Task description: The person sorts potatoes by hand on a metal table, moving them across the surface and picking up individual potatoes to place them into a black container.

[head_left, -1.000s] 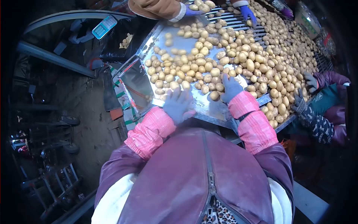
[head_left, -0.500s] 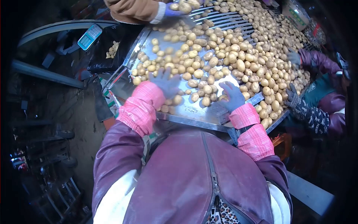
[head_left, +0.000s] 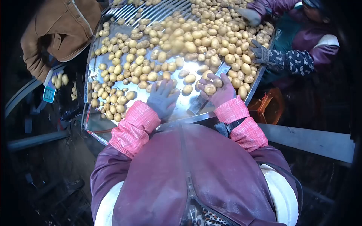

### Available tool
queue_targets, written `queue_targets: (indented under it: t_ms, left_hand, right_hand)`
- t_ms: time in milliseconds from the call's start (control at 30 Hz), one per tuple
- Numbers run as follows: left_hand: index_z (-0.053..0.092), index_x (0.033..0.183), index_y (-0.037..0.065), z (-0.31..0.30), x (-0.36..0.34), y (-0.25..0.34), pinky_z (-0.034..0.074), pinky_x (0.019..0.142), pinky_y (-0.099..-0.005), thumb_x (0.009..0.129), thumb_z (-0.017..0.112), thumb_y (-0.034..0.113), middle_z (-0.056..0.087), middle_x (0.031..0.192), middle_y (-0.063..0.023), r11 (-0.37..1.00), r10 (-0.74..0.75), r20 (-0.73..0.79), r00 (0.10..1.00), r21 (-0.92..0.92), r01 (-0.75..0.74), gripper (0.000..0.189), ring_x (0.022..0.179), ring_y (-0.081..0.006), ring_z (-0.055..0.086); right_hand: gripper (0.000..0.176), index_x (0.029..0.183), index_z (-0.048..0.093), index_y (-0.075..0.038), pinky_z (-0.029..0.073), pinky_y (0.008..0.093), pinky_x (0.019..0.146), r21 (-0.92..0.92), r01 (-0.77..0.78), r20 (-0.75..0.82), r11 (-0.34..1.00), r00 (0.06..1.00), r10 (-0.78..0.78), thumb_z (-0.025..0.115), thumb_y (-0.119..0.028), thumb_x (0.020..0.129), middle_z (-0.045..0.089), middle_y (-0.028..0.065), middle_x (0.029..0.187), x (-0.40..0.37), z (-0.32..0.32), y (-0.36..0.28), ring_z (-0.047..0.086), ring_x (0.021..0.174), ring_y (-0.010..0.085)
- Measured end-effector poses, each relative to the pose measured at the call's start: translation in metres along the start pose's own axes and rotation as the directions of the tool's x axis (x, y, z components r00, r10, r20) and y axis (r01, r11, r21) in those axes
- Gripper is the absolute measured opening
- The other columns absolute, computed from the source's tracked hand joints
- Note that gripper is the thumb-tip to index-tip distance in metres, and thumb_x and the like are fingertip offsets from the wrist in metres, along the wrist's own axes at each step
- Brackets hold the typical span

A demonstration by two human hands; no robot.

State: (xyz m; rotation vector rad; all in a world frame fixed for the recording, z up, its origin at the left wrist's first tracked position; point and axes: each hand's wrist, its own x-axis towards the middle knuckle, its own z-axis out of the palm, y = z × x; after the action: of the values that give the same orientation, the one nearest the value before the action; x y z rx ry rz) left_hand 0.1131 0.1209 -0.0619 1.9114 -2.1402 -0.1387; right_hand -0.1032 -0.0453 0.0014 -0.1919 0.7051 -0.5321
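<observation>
My left hand (head_left: 163, 99), in a grey-blue glove, lies palm down with fingers spread on the metal sorting table (head_left: 180, 109). Its fingertips are beside a few potatoes (head_left: 152, 76). My right hand (head_left: 223, 92), also gloved, is turned with its fingers curled around potatoes (head_left: 210, 89), at least two of which show. It is above a flat metal strip (head_left: 203, 98) that stands on the table near its front edge. Pink checked sleeve covers reach up both my forearms.
A large heap of potatoes (head_left: 230, 41) covers the table's right side, with slatted metal bars (head_left: 132, 13) behind. On the right, a co-worker's gloved hand (head_left: 259, 52) touches the heap. A person in a brown jacket (head_left: 64, 28) holds potatoes by a blue-framed scale (head_left: 49, 94).
The view has turned and shifted. My right hand has rolled over and now holds potatoes. More potatoes are gathered left of my left hand. The brown-sleeved person has carried potatoes toward the scale.
</observation>
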Motion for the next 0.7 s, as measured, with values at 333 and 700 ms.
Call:
queue_targets:
  t_ms: [333, 700]
  left_hand:
    - [0.052, 0.137, 0.035, 0.001, -0.041, -0.062, 0.02, 0.11, -0.0649, 0.089, 0.056, 0.035, 0.039, 0.145, -0.0228, 0.915, -0.379, -0.005, 0.926, 0.148, 0.375, 0.047, 0.137, -0.0434, 0.034]
    - [0.062, 0.118, 0.008, -0.02, -0.067, 0.003, 0.046, 0.082, -0.0481, 0.081, 0.063, 0.009, 0.055, 0.109, -0.0199, 0.903, -0.321, -0.26, 0.911, -0.374, 0.212, 0.037, 0.099, -0.0392, 0.054]
  right_hand:
    - [0.043, 0.121, 0.055, -0.004, 0.048, 0.0461, 0.081, -0.151, 0.095, -0.029, 0.984, 0.995, -0.1, 0.053, -0.036, 0.093, 0.059, 0.012, 0.111, -0.012, -0.001, 0.01, 0.06, 0.103, 0.0308]
    - [0.038, 0.125, 0.056, -0.008, 0.05, 0.0306, 0.067, -0.868, 0.142, 0.069, 0.475, 0.983, -0.169, 0.053, -0.034, 0.096, 0.061, 0.0114, 0.105, 0.016, 0.008, 0.044, 0.062, 0.089, 0.0196]
